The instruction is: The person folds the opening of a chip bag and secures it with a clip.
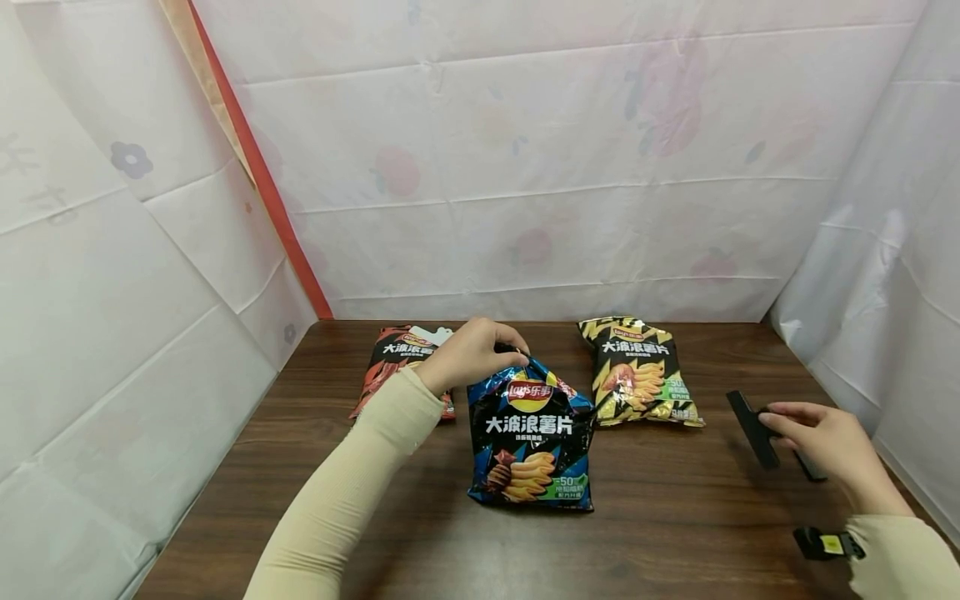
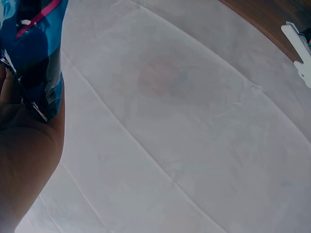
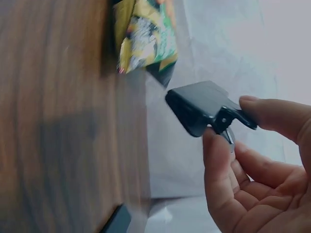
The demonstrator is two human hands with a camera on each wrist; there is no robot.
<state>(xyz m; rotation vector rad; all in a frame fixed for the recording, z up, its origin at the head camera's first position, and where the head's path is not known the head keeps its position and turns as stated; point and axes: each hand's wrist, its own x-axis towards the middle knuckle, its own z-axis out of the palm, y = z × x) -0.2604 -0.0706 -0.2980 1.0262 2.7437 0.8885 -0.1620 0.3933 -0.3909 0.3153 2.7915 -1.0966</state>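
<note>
In the head view, my left hand [image 1: 483,354] pinches the folded top edge of a blue and black bag of potato chips [image 1: 530,442]. The bag stands upright on the table, its front facing me. Part of its crinkled blue top [image 2: 36,53] shows in the left wrist view, beside the fingers. Over the right side of the table, my right hand [image 1: 821,442] holds a wide black bag clip [image 1: 752,429]. Thumb and fingers pinch the clip's handles [image 3: 238,116] in the right wrist view. A second black clip [image 1: 812,468] lies on the table below that hand.
Behind my left hand lies a red chip bag [image 1: 378,375] with a white clip [image 1: 431,336] at its top. A yellow and black chip bag [image 1: 637,375] lies at the back right. White cloth walls [image 1: 525,167] border the brown wooden table [image 1: 660,517].
</note>
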